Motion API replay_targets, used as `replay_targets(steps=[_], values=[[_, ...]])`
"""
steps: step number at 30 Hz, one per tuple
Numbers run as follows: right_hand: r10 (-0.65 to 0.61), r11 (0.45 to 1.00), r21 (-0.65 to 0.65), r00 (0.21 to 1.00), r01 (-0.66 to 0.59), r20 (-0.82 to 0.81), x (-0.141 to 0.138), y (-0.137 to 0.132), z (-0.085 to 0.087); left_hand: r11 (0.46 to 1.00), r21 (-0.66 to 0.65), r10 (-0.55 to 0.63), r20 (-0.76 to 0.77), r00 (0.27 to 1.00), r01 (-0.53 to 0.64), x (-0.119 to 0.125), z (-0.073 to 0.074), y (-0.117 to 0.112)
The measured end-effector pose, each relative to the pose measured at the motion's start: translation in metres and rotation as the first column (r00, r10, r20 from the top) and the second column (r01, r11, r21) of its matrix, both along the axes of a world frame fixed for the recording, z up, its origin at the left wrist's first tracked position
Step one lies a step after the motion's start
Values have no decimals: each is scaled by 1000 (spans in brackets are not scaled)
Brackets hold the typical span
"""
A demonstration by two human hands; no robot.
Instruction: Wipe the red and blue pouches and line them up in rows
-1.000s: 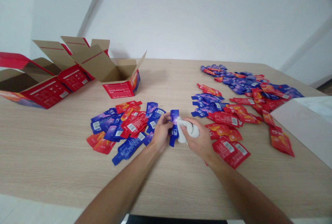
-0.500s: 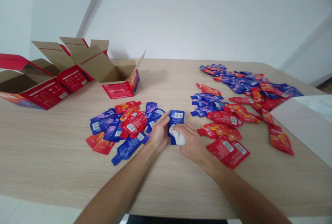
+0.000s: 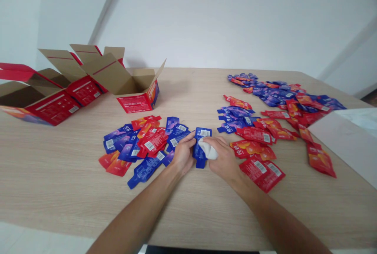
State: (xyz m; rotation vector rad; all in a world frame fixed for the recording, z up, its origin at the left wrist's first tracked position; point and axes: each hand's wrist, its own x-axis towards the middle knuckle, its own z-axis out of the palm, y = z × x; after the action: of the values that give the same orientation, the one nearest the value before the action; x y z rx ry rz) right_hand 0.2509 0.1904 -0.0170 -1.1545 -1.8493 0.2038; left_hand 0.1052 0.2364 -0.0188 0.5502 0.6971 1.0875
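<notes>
A blue pouch [image 3: 202,133] with a white barcode label is in my left hand [image 3: 184,154], which grips it along its left edge, thumb near the top. Its narrow spout end points toward me. My right hand [image 3: 224,159] is closed round a crumpled white cloth [image 3: 208,148], which presses against the pouch's right side and hides part of it. Left of my hands lies a loose pile of blue and red pouches [image 3: 153,142]. Close to my right hand, red pouches [image 3: 256,167] lie on the table.
Open cardboard boxes stand at the left: a small red one [image 3: 135,104] and larger red ones [image 3: 53,108] beside it. A long heap of blue and red pouches [image 3: 273,94] stretches along the far right. A white sheet-like object [image 3: 344,136] lies at the table's right edge.
The cloth in my right hand has shifted up and right over the pouch, uncovering its lower spout end. The pouch has moved slightly right with my left hand.
</notes>
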Motion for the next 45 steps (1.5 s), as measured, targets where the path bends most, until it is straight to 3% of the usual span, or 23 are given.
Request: replay_targets(steps=[4,9,14,22,24,27,29,31,33,36,38,40,45], values=[[-126,991,49,992,127,-22,8,6,0,997,-3,-79,24,997,79,4,-1,-4],[24,1000,18,1000,-24,14,-1,1,-3,998,-7,-58,67,996,59,3,0,-3],[143,987,-78,989,-140,31,-12,-5,-7,996,-67,56,66,996,-51,0,-2,2],[187,964,-205,980,-170,63,-11,-8,-5,998,-60,11,50,999,-8,-1,4,4],[195,959,-228,977,-171,90,-10,-8,-5,999,-15,29,-14,999,-30,-2,8,4],[169,960,-244,978,-135,121,-9,-7,-7,974,215,120,-222,967,-72,-9,12,6],[115,966,-247,982,-76,150,-6,-4,-8,903,420,258,-366,894,-88,-15,11,9],[46,967,-256,980,5,194,-3,0,-8,801,599,377,-486,788,-14,-23,6,13],[-13,956,-281,968,86,252,0,2,-8,699,684,426,-633,646,209,-28,0,17],[-67,926,-332,942,182,330,6,6,-7,585,603,526,-791,312,543,-28,-7,20],[-114,908,-343,928,242,356,12,10,-6,567,510,609,-788,88,646,-23,-10,18],[-185,889,-331,909,317,373,19,15,-6,574,439,656,-752,-67,691,-19,-12,15],[-360,790,-317,816,524,453,40,25,-1,595,323,661,-717,-220,736,-23,-20,17]])
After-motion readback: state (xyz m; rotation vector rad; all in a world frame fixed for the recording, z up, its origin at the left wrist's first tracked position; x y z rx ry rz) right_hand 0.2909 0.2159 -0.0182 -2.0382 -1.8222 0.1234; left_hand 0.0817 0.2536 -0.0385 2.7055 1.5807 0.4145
